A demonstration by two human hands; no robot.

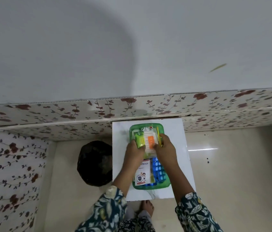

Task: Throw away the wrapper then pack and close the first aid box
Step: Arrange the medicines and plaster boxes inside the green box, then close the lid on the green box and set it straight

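Lengthwise away from the person, green first aid box (pixel 148 186), both hands' fingers (pixel 157 146) clasping packets inside.

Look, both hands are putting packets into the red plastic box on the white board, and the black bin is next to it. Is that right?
Almost. The plastic box is green, not red, as the head view shows. The rest holds: the left hand holds a lime-green packet, the right hand is on an orange-labelled clear packet, the box sits on the white board, and the black bin stands beside it.
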